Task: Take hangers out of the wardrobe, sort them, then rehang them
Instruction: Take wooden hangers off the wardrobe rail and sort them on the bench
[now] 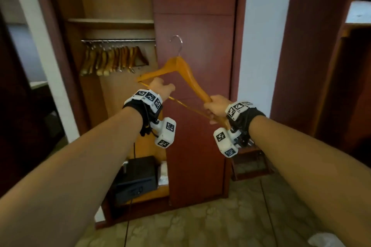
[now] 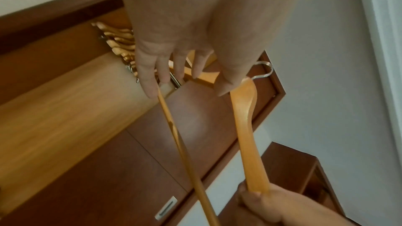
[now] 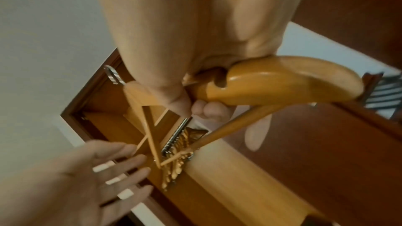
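Note:
I hold one orange wooden hanger (image 1: 181,68) with a metal hook upright in front of the wardrobe. My right hand (image 1: 215,106) grips its right end (image 3: 272,82), fingers curled round the wood. My left hand (image 1: 161,86) is open with straight, spread fingers (image 2: 163,73) beside the hanger's thin crossbar (image 2: 174,126), near its left end; I cannot tell if it touches. Several more wooden hangers (image 1: 112,60) hang bunched on the metal rail (image 1: 118,40) inside the open left compartment, and they show again in the right wrist view (image 3: 176,161).
The wardrobe's right door (image 1: 196,126) is closed behind the hanger. A shelf (image 1: 110,21) sits above the rail. A black safe (image 1: 138,176) stands on the wardrobe floor with a cable running down. A dark low rack (image 1: 251,164) stands right of the wardrobe.

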`<state>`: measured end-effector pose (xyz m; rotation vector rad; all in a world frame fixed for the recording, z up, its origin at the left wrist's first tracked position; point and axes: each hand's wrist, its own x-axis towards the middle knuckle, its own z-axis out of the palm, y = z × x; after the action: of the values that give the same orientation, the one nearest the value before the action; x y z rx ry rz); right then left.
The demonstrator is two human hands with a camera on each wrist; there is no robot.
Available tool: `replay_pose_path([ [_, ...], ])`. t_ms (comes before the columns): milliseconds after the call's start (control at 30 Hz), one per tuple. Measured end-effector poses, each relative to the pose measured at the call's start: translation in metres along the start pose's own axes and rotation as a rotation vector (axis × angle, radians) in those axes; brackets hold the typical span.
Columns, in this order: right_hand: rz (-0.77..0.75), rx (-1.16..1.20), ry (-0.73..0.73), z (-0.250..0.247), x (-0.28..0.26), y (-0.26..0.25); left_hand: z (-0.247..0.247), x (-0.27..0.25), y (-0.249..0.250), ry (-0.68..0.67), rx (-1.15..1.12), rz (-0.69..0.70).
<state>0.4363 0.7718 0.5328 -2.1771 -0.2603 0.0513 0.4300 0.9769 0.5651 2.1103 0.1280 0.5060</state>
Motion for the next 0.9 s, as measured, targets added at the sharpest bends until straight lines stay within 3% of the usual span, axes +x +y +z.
replay_pose_path([
  [133,-0.011,0.3,-0.09,0.033,0.061,-0.031,-0.028,0.044,-0.028,0.016,-0.01,-0.062],
  [300,-0.06,0.456,-0.103,0.06,0.146,-0.064,-0.049,0.117,-0.038,0.02,-0.089,-0.111],
  [567,-0.096,0.446,-0.011,0.07,0.295,-0.112,-0.069,0.229,-0.054,0.05,-0.056,-0.053],
  [900,-0.089,0.461,0.02,0.121,0.407,-0.139,-0.085,0.328,-0.104,0.099,-0.063,-0.09],
])
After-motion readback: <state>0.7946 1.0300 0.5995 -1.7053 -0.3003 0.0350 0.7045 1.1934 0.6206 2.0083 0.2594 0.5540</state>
